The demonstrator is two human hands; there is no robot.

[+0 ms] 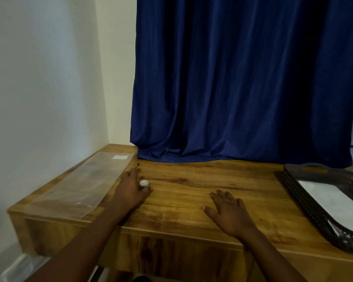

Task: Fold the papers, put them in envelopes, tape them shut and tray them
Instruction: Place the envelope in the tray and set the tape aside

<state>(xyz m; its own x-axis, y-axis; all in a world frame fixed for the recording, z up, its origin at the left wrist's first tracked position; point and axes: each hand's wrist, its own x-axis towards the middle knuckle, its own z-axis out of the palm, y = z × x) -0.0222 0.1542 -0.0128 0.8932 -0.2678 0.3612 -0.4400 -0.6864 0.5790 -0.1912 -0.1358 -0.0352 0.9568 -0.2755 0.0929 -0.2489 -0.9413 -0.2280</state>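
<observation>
Both forearms reach over a wooden desk (192, 180): right hand (230, 212) flat, empty; left hand (130, 190) curled around a small white-capped object (144, 183), unidentifiable. White envelope (324, 192) lies far right in a dark tray (293, 186), cut off.

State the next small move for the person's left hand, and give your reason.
Probably close the left hand around the small white-capped object by its fingers and lift it: the tray already holds a white envelope, and the right hand lies flat, empty.
</observation>
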